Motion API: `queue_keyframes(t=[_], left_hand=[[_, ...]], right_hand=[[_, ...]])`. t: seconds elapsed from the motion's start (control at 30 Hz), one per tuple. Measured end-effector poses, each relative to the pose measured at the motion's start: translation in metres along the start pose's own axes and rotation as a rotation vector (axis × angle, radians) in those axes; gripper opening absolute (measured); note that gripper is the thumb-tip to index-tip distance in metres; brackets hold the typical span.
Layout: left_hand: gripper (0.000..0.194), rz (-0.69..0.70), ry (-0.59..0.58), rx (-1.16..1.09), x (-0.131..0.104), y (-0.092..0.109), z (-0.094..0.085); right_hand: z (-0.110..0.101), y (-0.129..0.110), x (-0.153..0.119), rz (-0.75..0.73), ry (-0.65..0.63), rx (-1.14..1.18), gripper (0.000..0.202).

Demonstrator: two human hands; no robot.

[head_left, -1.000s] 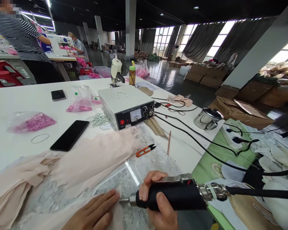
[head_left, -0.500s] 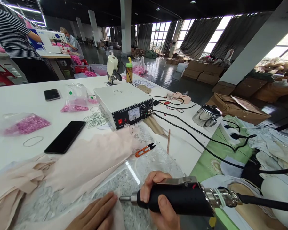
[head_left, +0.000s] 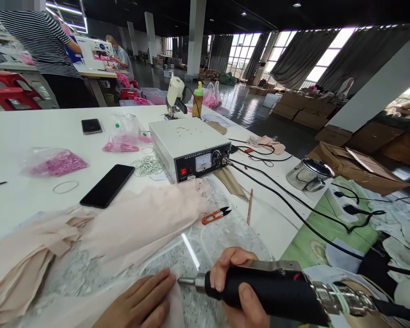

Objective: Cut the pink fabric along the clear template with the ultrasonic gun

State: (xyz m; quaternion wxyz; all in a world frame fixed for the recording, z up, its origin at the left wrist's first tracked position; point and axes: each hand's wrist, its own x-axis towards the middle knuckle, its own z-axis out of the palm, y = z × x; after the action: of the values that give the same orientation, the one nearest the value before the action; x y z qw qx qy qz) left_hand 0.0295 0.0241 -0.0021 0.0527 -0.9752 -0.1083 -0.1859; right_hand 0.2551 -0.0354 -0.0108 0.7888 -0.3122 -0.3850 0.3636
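Note:
My right hand [head_left: 241,291] is wrapped round the black body of a handheld ultrasonic welding gun [head_left: 269,291], a finger and the thumb showing on its near end. Its slim metal tip [head_left: 187,281] points left and meets the edge of a pale pink fabric piece [head_left: 85,310], close to my fingertips. Flat on that fabric lies my left hand [head_left: 140,300], fingers stretched out side by side. Beneath is a clear, glossy sheet with a grey marbled look [head_left: 177,248]. More pale pink fabric [head_left: 146,214] is spread beyond, and a folded stack [head_left: 30,259] lies at the left.
The welder's control box [head_left: 187,146] stands mid-table, its cable [head_left: 287,202] running right. Orange thread snips [head_left: 216,216], a pencil [head_left: 249,207], a phone [head_left: 107,186], rubber bands [head_left: 148,165] and bags of pink pieces [head_left: 59,162] lie around. A steel cup [head_left: 309,174] stands near the right edge.
The view has turned a little left, so everything sits further right in the picture. Both hands and the welding gun keep nearly the same position at the fabric edge.

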Motion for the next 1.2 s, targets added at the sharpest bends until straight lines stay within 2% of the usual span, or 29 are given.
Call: queue_keyframes(t=[0.17,0.37,0.53,0.87,1.2], left_hand=[[0.025,-0.045,-0.055,-0.057,0.001,0.007,-0.003],[0.012,-0.179,0.021,-0.145,0.007,0.014,-0.008],[0.018,-0.166,0.003,-0.139,0.007,0.013,-0.01],[0.018,-0.182,-0.012,-0.117,0.006,0.015,-0.011],[0.015,-0.216,0.051,-0.106,0.006,0.019,-0.003]], right_hand=[[-0.001,-0.002,0.002,0.001,0.004,-0.004,0.021],[0.005,-0.008,0.008,-0.005,0.055,-0.047,0.019],[0.007,-0.009,0.009,0.025,0.051,-0.06,0.018],[0.015,-0.007,0.012,-0.021,0.088,-0.13,0.019],[0.015,-0.007,0.011,-0.003,0.068,-0.111,0.019]])
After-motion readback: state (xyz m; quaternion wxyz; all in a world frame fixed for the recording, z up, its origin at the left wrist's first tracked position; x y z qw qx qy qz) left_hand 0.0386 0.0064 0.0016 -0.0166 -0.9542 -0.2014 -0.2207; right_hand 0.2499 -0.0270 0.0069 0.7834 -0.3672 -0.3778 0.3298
